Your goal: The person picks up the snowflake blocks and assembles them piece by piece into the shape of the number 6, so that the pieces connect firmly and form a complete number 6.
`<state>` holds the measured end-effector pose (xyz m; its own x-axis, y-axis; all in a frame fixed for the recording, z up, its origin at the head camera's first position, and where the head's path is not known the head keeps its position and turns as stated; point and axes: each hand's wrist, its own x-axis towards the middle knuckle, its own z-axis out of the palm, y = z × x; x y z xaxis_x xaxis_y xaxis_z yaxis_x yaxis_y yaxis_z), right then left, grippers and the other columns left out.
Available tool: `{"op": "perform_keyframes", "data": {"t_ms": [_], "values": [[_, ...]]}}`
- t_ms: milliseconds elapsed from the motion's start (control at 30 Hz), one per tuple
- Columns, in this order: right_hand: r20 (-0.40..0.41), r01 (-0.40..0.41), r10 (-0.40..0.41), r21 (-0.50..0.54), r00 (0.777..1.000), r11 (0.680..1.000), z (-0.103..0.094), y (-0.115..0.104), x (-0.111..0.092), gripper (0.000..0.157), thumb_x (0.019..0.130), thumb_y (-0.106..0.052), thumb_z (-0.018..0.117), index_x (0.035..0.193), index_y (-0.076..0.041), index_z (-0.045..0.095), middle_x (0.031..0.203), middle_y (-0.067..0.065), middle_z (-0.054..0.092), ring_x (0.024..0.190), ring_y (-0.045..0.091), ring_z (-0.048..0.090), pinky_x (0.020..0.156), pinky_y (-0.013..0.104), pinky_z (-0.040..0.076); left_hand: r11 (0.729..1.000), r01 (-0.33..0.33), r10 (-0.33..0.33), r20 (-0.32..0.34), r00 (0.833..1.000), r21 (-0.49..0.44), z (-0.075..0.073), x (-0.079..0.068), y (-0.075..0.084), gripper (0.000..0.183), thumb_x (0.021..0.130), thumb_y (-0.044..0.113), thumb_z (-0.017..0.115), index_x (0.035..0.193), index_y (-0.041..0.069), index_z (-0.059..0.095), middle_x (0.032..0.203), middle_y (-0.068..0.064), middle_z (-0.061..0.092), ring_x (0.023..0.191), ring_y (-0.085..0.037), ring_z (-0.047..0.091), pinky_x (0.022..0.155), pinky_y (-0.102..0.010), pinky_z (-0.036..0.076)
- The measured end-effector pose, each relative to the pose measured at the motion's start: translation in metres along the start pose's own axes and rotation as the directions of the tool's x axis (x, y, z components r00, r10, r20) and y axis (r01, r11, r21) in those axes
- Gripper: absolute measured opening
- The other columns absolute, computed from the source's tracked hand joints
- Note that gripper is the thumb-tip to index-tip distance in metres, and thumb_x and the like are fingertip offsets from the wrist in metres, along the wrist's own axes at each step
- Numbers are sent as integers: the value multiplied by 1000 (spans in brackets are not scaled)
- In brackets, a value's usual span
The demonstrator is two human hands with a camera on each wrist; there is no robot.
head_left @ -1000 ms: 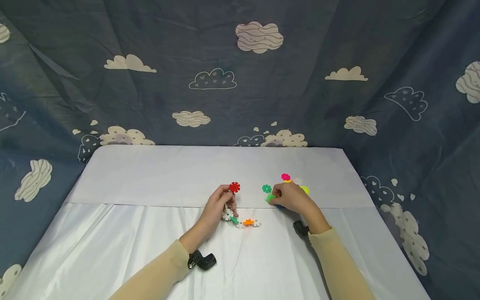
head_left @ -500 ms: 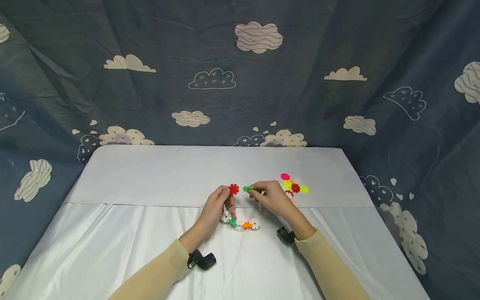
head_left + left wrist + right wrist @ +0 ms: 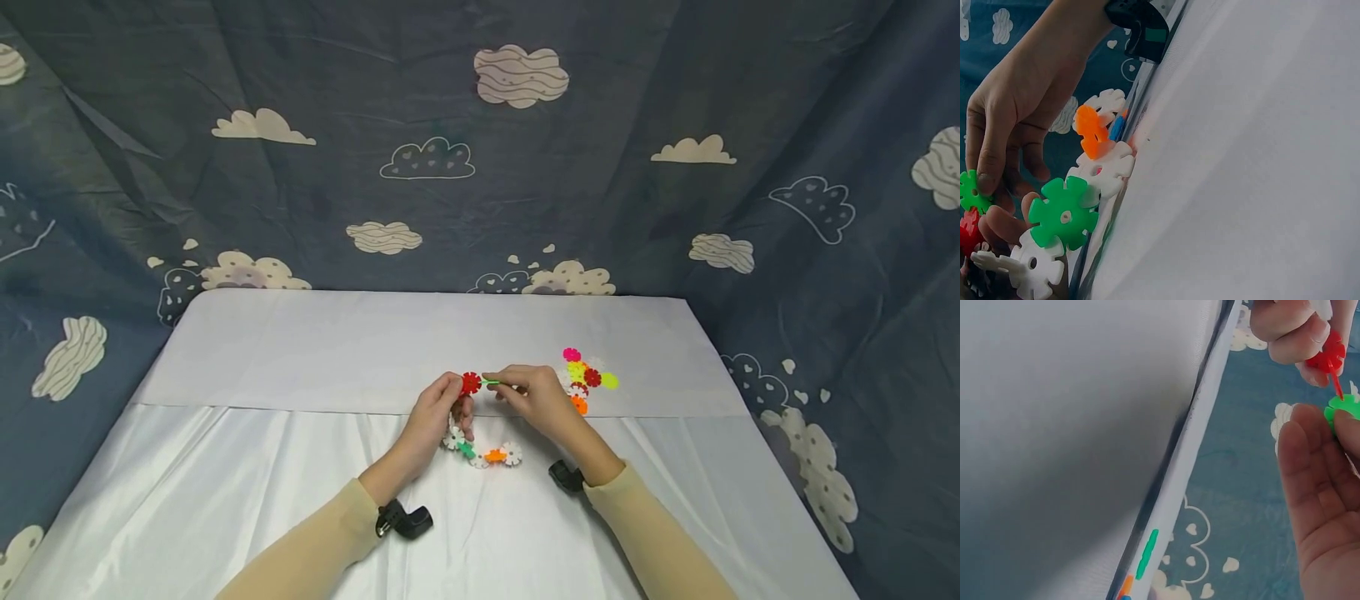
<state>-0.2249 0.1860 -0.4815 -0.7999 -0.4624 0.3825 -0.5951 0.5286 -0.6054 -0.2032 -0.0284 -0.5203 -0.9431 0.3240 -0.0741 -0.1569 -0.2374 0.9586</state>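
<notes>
Between thumb and fingers, my left hand (image 3: 435, 410) pinches a chain of interlocking snowflake discs by its red disc (image 3: 470, 383). Below the fingers the chain curves to the right through a white disc (image 3: 453, 437), a green disc (image 3: 1064, 214), another white one and an orange disc (image 3: 496, 456), ending in a white disc (image 3: 512, 454). My right hand (image 3: 542, 400) pinches a loose bright green disc (image 3: 1342, 410) by its edge. Edge-on in the head view, this green disc meets the red disc's right side. Part of the chain is hidden behind the left fingers.
A small pile of snowflake discs lies to the right on the white-covered table (image 3: 315, 350), with a pink disc (image 3: 572, 355), a yellow-green disc (image 3: 609, 381) and an orange disc (image 3: 579, 405). Behind the table hangs a dark cloud-patterned curtain (image 3: 337, 192).
My right hand has picked the bright green disc from the pile and moved left, bringing it up to the red disc. The left hand has stayed nearly in place.
</notes>
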Motion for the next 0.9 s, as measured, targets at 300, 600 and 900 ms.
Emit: {"op": "perform_keyframes", "data": {"t_ms": [300,600,900], "values": [[-18,116,-124,-237,992,964,5,-8,-5,31,88,2,83,117,-9,82,101,3,82,89,16,78,81,29,66,992,-22,25,-18,1000,120,-2,1,-2,33,116,35,43,111,5,55,81,-2,60,63,-14,56,61,-29,61],[-21,328,-383,-475,924,817,5,-9,-6,41,79,4,90,117,-7,81,103,4,81,94,17,79,83,29,65,975,-104,113,-37,993,195,1,-1,2,31,116,31,44,108,6,59,83,-5,58,63,-17,59,63,-30,61],[-61,382,-454,-448,889,808,4,-1,-6,47,74,6,93,118,-5,81,103,6,82,93,19,79,81,29,65,955,-168,184,-42,982,245,2,-3,1,29,116,30,44,109,7,61,84,-8,58,62,-16,60,63,-31,62]]}}
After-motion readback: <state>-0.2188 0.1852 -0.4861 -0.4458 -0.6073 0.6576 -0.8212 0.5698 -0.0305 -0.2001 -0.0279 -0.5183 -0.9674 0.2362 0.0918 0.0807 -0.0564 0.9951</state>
